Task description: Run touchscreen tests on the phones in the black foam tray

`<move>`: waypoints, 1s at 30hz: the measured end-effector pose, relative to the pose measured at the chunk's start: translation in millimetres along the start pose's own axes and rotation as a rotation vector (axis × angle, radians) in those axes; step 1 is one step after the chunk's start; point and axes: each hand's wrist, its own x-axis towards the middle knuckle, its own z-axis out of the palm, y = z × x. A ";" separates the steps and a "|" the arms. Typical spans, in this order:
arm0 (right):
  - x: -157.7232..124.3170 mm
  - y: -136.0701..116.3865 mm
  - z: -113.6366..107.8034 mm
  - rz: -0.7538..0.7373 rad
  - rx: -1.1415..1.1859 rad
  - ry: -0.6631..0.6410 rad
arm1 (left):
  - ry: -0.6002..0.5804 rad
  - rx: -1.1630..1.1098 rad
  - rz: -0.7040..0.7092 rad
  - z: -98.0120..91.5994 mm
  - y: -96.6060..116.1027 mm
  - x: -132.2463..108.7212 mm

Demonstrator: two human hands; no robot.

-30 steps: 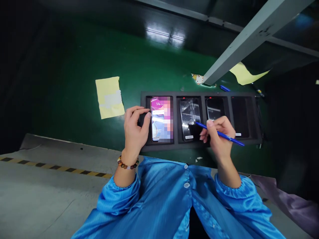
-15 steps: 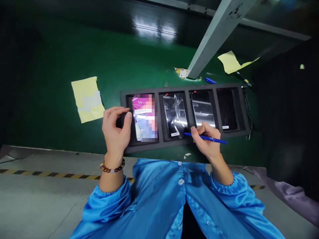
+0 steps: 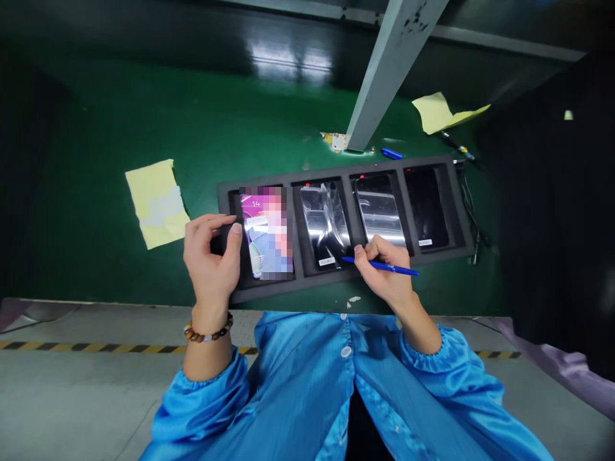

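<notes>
A dark grey foam tray (image 3: 296,282) holds a row of phones in separate compartments. My left hand (image 3: 211,256) curves around its left end, thumb and fingers on either side of the dark edge. Beside that hand, the leftmost phone (image 3: 264,240) has a lit, colourful screen, partly pixelated. My right hand (image 3: 387,269) grips a blue pen (image 3: 396,268), its tip over the lower right of the second phone (image 3: 324,224). That phone is dark under wrinkled film, with a small white label. The third phone (image 3: 379,208) is partly covered by my right fingers; the fourth phone (image 3: 426,211) is dark.
A yellow paper (image 3: 156,211) lies left of the tray, and another yellow sheet (image 3: 435,112) at the back right. A grey metal post (image 3: 384,77) rises behind the tray near a blue pen cap (image 3: 393,153). Cables (image 3: 473,218) run along the tray's right end.
The whole view has shifted and turned slightly, so the tray sits a little further left in the picture. Both hands and the pen keep nearly the same places relative to the tray.
</notes>
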 end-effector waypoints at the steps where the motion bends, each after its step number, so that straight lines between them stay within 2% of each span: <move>1: 0.0 0.3 -0.2 0.000 0.003 0.010 | 0.002 -0.002 0.000 0.1 -0.1 0.0; 9: -1.8 2.1 3.0 -0.015 0.000 0.007 | 0.006 0.026 0.004 0.0 0.9 -0.5; 12: -0.8 -0.1 -0.2 0.015 0.072 -0.009 | 0.009 0.040 0.006 0.1 -0.1 -0.3; 14: 2.1 0.3 -10.9 0.087 0.183 0.017 | 0.013 0.054 0.007 0.3 -1.5 0.3; 16: 6.2 4.5 -28.9 0.153 0.242 0.130 | 0.014 0.068 0.011 0.2 -2.6 1.1; 18: 9.3 12.4 -50.1 0.160 0.199 0.275 | 0.013 0.077 0.021 0.1 -2.6 2.1; 20: 9.2 22.4 -68.5 0.143 0.137 0.329 | 0.012 0.086 0.028 0.1 -1.6 2.9; 24: 1.0 39.7 -83.2 0.137 0.105 0.233 | 0.023 0.100 0.019 0.2 0.6 3.8; 30: -2.4 47.8 -77.7 0.111 0.042 0.168 | 0.036 0.091 0.029 0.7 2.4 4.5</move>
